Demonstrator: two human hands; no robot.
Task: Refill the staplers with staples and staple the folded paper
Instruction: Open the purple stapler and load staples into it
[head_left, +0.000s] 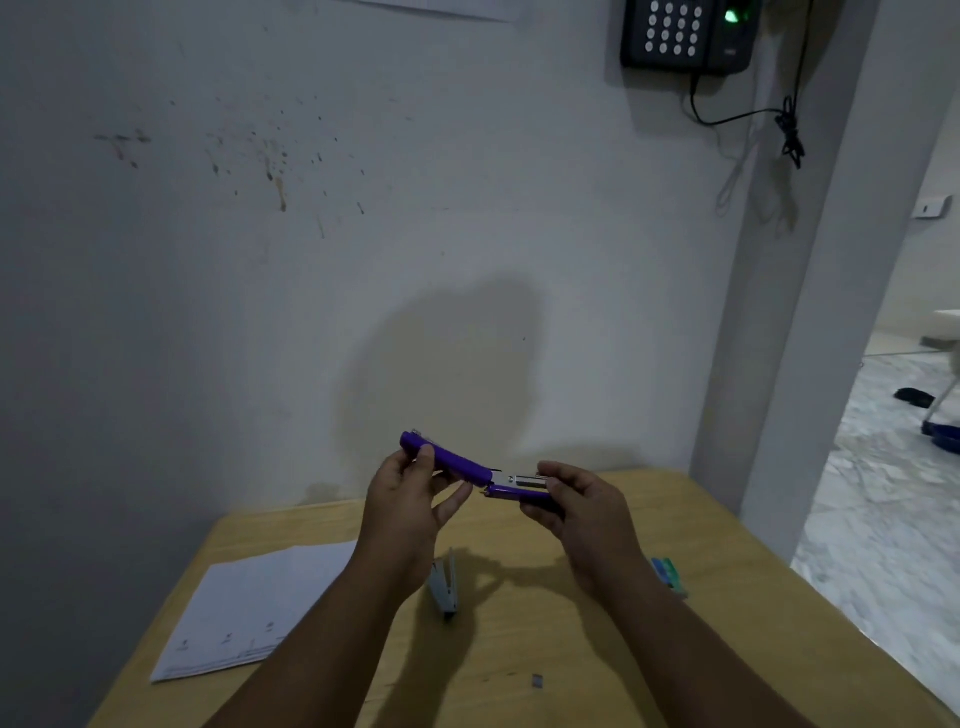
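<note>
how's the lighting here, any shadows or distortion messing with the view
Head view: dim and soft, with a big shadow on the wall behind the purple stapler; the hands' shadows fall on the table near the grey stapler; wide-angle bending tilts the door frame.

A light wooden desk (597, 649) carries folded white paper (249, 613) near its left edge, a grey stapler (445, 590) at its middle, a blue-green staple box (670, 576) toward the right edge, and a small staple strip (537, 681) nearer the front.

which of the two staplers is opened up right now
The purple stapler, held by the left hand and right hand, hinged flat. The grey stapler lies on the table.
</note>
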